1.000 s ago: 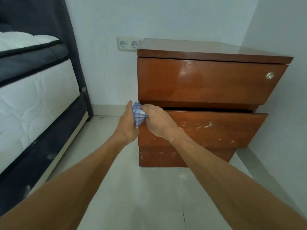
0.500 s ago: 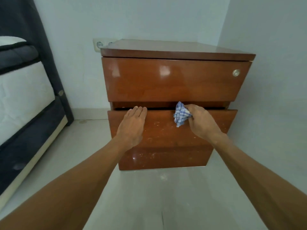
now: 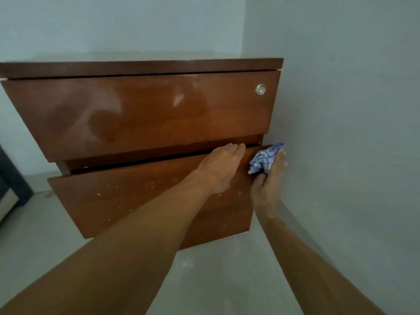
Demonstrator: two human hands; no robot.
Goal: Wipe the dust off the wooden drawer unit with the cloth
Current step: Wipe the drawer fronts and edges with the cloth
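Note:
The brown wooden drawer unit stands on the floor against the right wall. Its lower drawer front is pulled slightly out and speckled with white dust. My left hand lies flat on that front, fingertips at its top edge near the right end. My right hand grips a bunched blue-and-white checked cloth at the drawer's upper right corner, pressed against the right edge beside the wall.
A round metal lock sits at the upper drawer's right end. The pale wall is very close to the unit's right side. A dark bed frame shows at the far left on the grey floor.
My right hand slid the cloth along the drawer's top edge from its left end to its right corner. My left hand followed rightward along the drawer front. The view shifted right.

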